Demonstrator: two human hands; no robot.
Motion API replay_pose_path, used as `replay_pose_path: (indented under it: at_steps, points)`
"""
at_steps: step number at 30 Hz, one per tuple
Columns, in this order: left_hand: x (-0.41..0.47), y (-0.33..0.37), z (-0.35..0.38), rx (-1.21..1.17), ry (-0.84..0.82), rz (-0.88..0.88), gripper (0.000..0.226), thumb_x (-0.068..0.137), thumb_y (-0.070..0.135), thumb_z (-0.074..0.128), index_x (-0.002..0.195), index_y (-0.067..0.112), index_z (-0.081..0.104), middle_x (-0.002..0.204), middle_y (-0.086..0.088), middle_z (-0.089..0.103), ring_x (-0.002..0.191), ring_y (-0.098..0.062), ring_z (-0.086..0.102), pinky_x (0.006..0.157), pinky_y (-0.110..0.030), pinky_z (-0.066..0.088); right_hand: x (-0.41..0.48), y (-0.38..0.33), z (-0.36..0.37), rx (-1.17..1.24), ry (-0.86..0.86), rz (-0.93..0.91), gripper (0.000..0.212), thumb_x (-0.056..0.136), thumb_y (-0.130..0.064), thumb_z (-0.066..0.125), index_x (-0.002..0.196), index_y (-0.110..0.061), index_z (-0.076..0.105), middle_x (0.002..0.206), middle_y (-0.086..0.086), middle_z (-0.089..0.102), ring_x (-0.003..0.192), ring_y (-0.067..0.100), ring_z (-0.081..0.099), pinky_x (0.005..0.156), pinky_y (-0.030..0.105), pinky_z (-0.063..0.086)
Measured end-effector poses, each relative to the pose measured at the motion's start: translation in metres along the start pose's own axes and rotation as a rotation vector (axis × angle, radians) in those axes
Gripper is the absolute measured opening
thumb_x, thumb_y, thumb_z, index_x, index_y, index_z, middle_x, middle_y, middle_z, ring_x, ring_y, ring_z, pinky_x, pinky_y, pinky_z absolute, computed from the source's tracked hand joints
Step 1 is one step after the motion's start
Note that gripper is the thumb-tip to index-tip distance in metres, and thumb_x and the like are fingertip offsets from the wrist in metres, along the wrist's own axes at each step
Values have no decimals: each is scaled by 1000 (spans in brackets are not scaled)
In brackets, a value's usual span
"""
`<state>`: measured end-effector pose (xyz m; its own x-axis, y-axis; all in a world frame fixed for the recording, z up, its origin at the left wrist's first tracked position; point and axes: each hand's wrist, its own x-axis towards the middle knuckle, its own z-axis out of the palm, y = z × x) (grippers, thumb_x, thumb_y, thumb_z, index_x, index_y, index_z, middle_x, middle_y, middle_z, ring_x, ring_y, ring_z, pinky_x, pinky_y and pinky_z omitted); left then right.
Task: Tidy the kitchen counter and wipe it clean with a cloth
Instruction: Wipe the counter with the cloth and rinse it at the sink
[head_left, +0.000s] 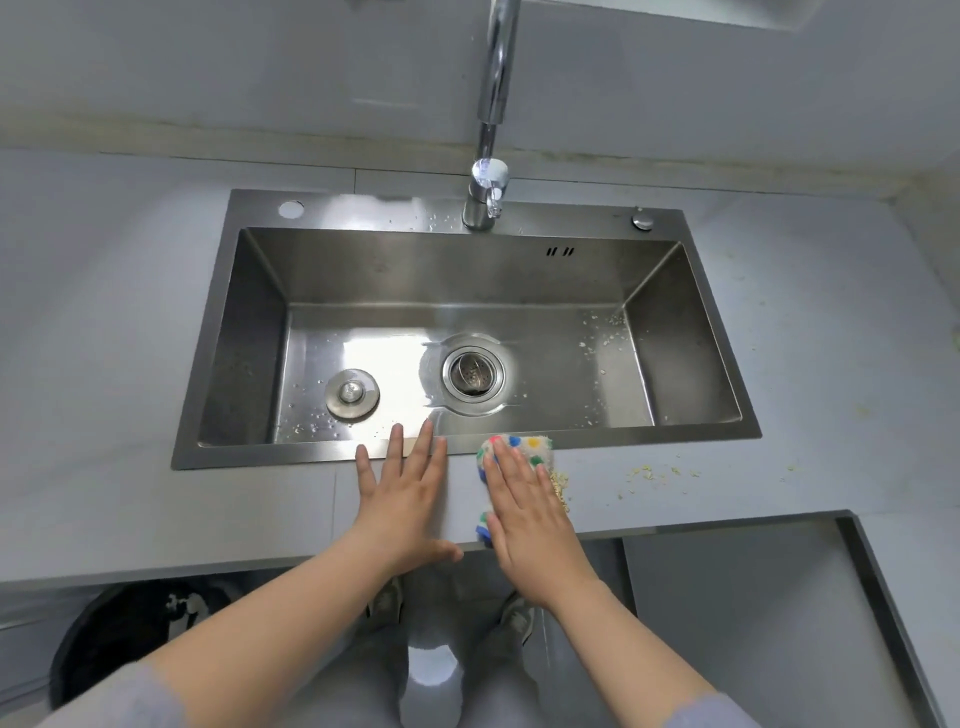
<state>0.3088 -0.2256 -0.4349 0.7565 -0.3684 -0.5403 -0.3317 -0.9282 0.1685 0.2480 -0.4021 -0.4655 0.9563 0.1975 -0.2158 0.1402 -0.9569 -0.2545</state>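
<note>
Both hands are flat with fingers straight, nothing gripped. The left hand rests on the bench right at the sink's front rim, fingertips reaching over the steel. The right hand presses down on the spotty cloth just beside it, also at the front rim.

I'd say the wipe is about midway. The bench left of the sink looks clean, but crumbs lie scattered on the strip right of the cloth, and more bits sit in the sink's right corner.

Most of the cloth is under the palm, so I can't tell how it's folded. There's a dark round thing below the bench, left of the sink, maybe a bin, too murky to say.
</note>
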Motion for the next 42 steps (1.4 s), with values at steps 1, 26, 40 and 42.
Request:
replay_pose_path:
  at_steps: [1, 26, 40, 42]
  points:
    - [1, 8, 0, 9, -14, -26, 133, 65, 72, 66, 149, 16, -20, 154, -2, -34, 140, -33, -31, 110, -66, -9, -3, 7, -2, 6, -3, -1, 65, 96, -31, 28, 153, -13, 1, 161, 1, -8, 147, 19, -7, 116, 41, 2]
    - [42, 139, -12, 48, -8, -52, 137, 61, 68, 73, 150, 16, -17, 156, -3, -28, 144, -32, -22, 111, -66, -2, -36, 135, -28, 1, -4, -73, 66, 94, -35, 19, 152, -16, -5, 160, -1, -12, 147, 16, -12, 116, 40, -1]
    - [58, 164, -9, 152, -42, -77, 141, 60, 69, 72, 149, 4, -15, 158, -12, -18, 144, -41, -13, 110, -65, -3, -49, 174, -43, -65, 0, -13, 65, 95, -34, 25, 152, -9, 5, 161, 4, -3, 148, 19, -2, 115, 40, 5]
    - [60, 168, -10, 108, -37, -80, 137, 62, 69, 72, 150, 5, -13, 158, -11, -18, 145, -39, -14, 110, -65, -2, -51, 179, -44, -67, -4, -4, 65, 95, -34, 24, 152, -9, 6, 161, 4, -2, 148, 20, -1, 115, 41, 7]
